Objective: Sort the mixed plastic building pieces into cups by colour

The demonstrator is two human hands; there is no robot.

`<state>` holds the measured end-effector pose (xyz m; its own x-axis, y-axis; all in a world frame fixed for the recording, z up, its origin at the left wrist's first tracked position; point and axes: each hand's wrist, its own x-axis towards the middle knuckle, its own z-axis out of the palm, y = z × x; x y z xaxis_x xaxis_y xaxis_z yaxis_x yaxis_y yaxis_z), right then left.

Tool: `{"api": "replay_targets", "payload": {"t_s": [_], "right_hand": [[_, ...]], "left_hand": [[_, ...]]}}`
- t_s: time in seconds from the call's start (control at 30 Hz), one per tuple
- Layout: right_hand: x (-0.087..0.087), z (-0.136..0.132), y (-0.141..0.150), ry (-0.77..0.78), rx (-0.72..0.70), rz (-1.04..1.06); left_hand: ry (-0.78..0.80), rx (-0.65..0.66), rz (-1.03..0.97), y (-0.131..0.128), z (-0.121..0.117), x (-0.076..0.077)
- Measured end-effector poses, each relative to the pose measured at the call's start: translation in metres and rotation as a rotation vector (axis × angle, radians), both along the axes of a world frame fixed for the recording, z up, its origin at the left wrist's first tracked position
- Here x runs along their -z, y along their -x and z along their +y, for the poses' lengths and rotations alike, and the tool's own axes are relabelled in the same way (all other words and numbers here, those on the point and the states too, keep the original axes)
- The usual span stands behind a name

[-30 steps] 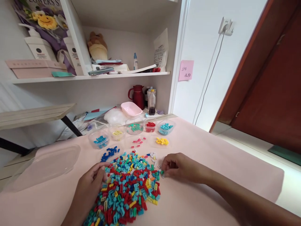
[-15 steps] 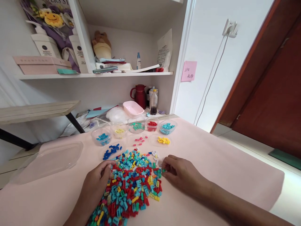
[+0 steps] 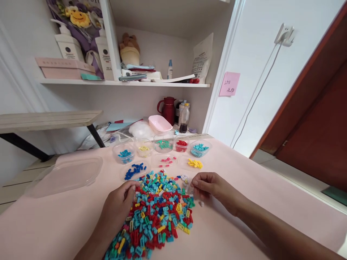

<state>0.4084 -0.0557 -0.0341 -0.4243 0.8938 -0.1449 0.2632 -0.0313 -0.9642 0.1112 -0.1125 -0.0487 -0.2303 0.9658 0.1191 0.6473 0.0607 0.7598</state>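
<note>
A heap of small plastic bricks (image 3: 157, 213) in red, light blue, green and yellow lies on the pink table (image 3: 244, 202). My left hand (image 3: 120, 206) rests curled against the heap's left edge. My right hand (image 3: 207, 186) is pinched at the heap's upper right, beside a few white bricks (image 3: 185, 178); what it pinches is too small to make out. Behind the heap stand several small clear tubs holding sorted bricks: blue (image 3: 124, 154), pale yellow (image 3: 143, 148), green (image 3: 163, 144), red (image 3: 181, 144) and light blue (image 3: 200, 148). Lids hold dark blue (image 3: 135, 169), pink (image 3: 166, 160) and yellow (image 3: 195, 163) bricks.
A large clear lid (image 3: 66, 175) lies at the table's left. Behind the table a pink tub (image 3: 159, 123), a red jug (image 3: 169, 108) and bottles (image 3: 184, 117) stand under a cluttered shelf (image 3: 121, 83). A brown door (image 3: 320, 108) is to the right.
The view has swung, shifting everything right. My right hand lifted slightly from the heap's right edge towards the white bricks. My left hand stayed against the heap.
</note>
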Motion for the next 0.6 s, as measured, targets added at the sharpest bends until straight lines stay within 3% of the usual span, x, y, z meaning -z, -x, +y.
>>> {"api": "replay_targets", "payload": {"t_s": [0.13,0.3,0.47,0.6], "right_hand": [[-0.002,0.011,0.0,-0.022,0.037,0.003],[-0.004,0.009,-0.016,-0.054,-0.068,-0.23],[0.0,-0.007,-0.029,-0.228,-0.123,-0.445],[0.006,-0.014,-0.022,-0.337,-0.125,-0.466]], "left_hand": [[0.017,-0.01,-0.011,0.001,0.0,0.001],[0.025,0.007,-0.004,0.002,0.001,0.004],[0.025,0.022,0.001,0.004,0.002,0.007],[0.014,0.022,0.019,0.006,0.003,0.009]]}}
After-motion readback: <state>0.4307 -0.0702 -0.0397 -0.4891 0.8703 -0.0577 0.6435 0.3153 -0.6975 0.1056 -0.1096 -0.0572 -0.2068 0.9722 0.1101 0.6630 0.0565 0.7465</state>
